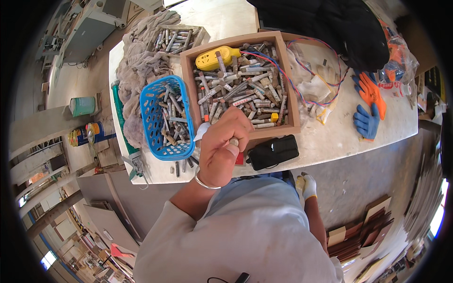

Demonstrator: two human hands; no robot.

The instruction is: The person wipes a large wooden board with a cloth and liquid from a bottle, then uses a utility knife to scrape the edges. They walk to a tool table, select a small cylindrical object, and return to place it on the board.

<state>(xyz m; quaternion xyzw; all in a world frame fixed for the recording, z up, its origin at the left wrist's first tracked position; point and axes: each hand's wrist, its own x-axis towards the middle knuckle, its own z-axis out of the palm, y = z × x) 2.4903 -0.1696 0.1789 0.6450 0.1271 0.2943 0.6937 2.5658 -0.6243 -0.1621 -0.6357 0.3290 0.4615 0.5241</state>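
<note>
My left hand, bare with a silver bangle at the wrist, is closed in front of the wooden box's near edge. Between its thumb and curled fingers shows the round end of a short stick; the rest is hidden in the fist. A scrap of white shows beside the knuckles. Behind the hand, the wooden box is full of short, worn, crayon-like sticks. My right hand, in a white work glove with yellowish fingertips, hangs beside my body past the table edge. Its fingers look loosely apart, with nothing seen in them.
A blue plastic basket of similar sticks stands left of the box. A yellow power strip with a twisted cable lies on the box. A black phone is near the front edge. Orange-and-blue gloves lie right; grey rags lie left.
</note>
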